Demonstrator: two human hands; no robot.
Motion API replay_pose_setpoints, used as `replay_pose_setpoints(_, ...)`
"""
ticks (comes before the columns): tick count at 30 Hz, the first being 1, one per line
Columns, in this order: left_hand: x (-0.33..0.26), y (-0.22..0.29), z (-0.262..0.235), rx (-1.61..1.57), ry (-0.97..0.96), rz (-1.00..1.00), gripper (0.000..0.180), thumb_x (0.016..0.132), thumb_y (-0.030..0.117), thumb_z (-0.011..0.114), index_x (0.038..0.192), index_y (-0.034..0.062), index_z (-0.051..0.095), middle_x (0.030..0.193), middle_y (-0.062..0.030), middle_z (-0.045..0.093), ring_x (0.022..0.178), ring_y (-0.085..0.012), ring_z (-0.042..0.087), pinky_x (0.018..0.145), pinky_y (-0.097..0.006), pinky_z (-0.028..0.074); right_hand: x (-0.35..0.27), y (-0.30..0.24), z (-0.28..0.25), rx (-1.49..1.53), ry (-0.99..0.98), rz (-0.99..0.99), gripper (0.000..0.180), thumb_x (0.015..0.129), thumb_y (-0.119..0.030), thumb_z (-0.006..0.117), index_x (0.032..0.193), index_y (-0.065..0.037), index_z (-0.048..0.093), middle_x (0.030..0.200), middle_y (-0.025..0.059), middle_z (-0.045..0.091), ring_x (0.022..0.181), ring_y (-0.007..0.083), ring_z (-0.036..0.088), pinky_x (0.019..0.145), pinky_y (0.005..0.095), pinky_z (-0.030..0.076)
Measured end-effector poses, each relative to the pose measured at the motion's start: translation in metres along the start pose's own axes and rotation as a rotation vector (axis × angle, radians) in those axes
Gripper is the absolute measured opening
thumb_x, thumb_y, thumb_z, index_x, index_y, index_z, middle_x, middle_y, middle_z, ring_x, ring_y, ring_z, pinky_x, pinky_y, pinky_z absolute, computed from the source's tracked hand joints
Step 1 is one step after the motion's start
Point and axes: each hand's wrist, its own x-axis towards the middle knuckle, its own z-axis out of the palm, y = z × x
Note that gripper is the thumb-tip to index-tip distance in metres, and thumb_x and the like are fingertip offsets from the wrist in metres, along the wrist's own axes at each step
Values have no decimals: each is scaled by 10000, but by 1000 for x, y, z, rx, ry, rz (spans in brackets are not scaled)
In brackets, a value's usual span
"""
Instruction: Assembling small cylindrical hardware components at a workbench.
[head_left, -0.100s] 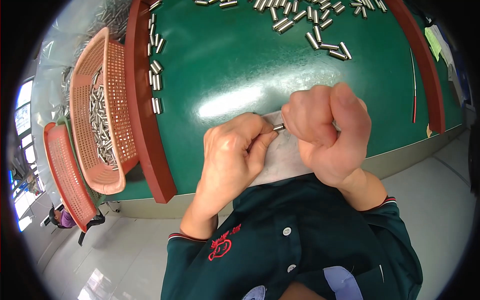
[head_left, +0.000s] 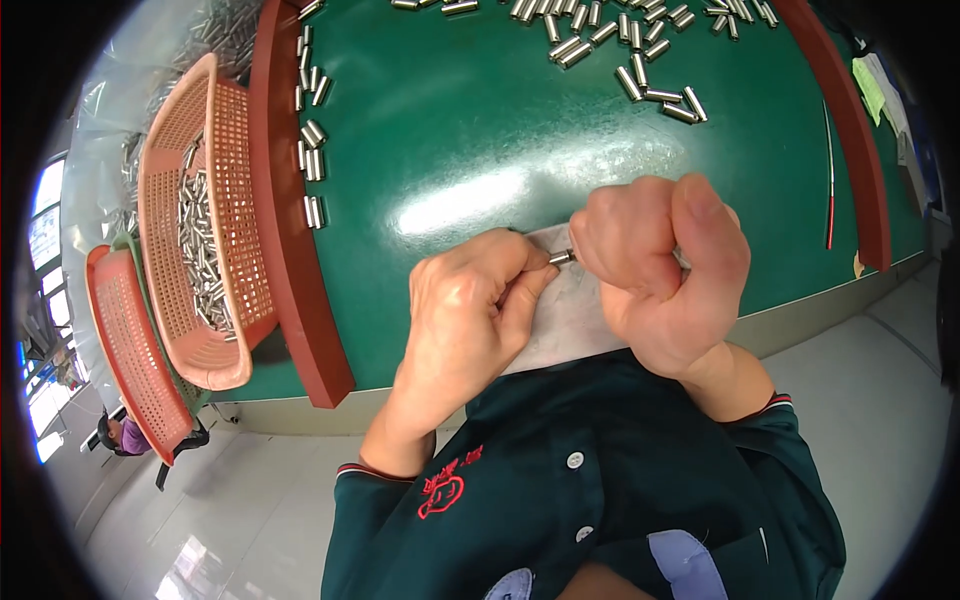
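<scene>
Between the thumb and forefinger of my left hand [head_left: 470, 300] is one end of a small shiny metal cylinder [head_left: 563, 257]. My right hand [head_left: 665, 270] is curled closed at the cylinder's other end, its thumb raised; whatever lies inside its fingers is hidden. Beneath both hands a whitish sheet [head_left: 565, 325] lies on the near edge of the green tabletop [head_left: 450, 160]. Many loose metal cylinders [head_left: 570, 50] are scattered at the far side, and a few more [head_left: 314, 164] rest along the left rail.
Reddish-brown rails border the table at left [head_left: 283, 220] and right [head_left: 860, 150]. Outside the left rail, an orange plastic basket [head_left: 165, 260] holds many metal pieces, with a red basket [head_left: 135, 350] beside it. A thin red-ended rod [head_left: 829, 200] lies near the right rail.
Both hands and the cylinder sit slightly farther right and lower in the picture. My left hand keeps its pinch, and the right stays curled.
</scene>
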Motion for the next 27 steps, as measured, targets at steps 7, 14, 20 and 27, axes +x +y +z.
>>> replay_pose_setpoints(7, 0, 2, -1, 32, -12, -16, 106, 662, -24, 635, 655, 7, 534, 581, -100, 527, 444, -219, 478, 427, -296, 375, 3, -4, -10, 219, 80, 45, 438, 908, -290, 231, 499, -138, 262, 437, -39, 236, 398, 83, 152, 409, 252, 166)
replay_pose_setpoints(14, 0, 6, -1, 94, -31, -20, 109, 676, -10, 643, 676, 7, 535, 563, -85, 483, 437, -193, 443, 423, -289, 361, -4, -15, -24, 275, 34, -37, 433, 900, -274, 221, 490, -139, 254, 428, -37, 240, 402, 81, 138, 410, 253, 167)
replay_pose_setpoints(20, 0, 12, 1, 141, -20, 15, 106, 678, -6, 641, 688, 0, 537, 567, -81, 461, 464, -179, 439, 434, -282, 359, 2, -9, -16, 301, 58, 33, 426, 893, -266, 265, 490, -130, 251, 431, -31, 239, 403, 80, 153, 406, 242, 173)
replay_pose_setpoints(27, -2, 12, 3, 133, 5, -1, 98, 677, -9, 640, 694, -3, 544, 562, -68, 448, 474, -158, 425, 445, -270, 356, 4, -9, -11, 270, 40, 78, 432, 893, -268, 290, 488, -126, 250, 433, -25, 249, 404, 73, 163, 399, 229, 177)
